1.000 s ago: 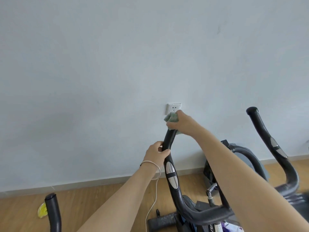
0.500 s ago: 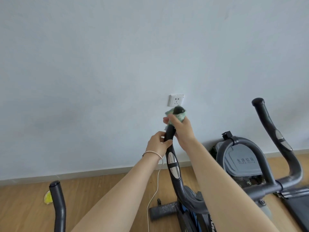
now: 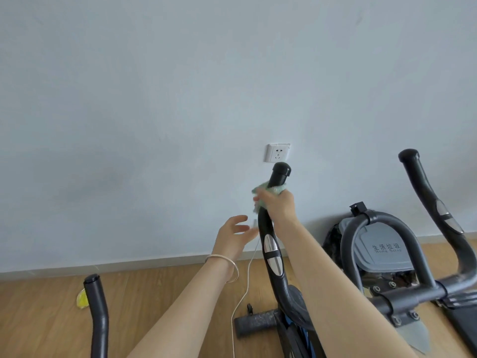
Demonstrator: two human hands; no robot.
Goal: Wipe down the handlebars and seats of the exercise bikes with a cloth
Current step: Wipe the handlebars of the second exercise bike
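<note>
**Progress.** The reference point is the centre grip (image 3: 273, 244).

- Well left of the grip, the left bar (image 3: 96, 313) of another bike has no cloth near it.
- Just left of the grip, the left hand (image 3: 233, 235) is clear of the tube. Its fingers (image 3: 238, 218) are spread and hold nothing.
- On the grip, just below the cap (image 3: 281, 169), the cloth (image 3: 260, 192) is wrapped round the tube. The right hand (image 3: 277, 204) clasps it there, fingers curled round cloth and tube together.
- Well right of the grip, the right bar (image 3: 433, 202) of the same bike carries no cloth.
- No seat is in view.

Judgement: the wipe is on the upper end of the grip. Its lower length, the right bar, the left bar and the seats appear to be still to do. The pictures cannot show which surfaces are already clean.

**Change.**

- Left of the grip: half a second ago the left hand gripped the tube just below the cloth. It has now let go and drawn off to the left.
- On the grip: one second ago the right hand and cloth covered the cap. They now sit lower and the cap is bare, so the stroke appears to run downward.
</note>
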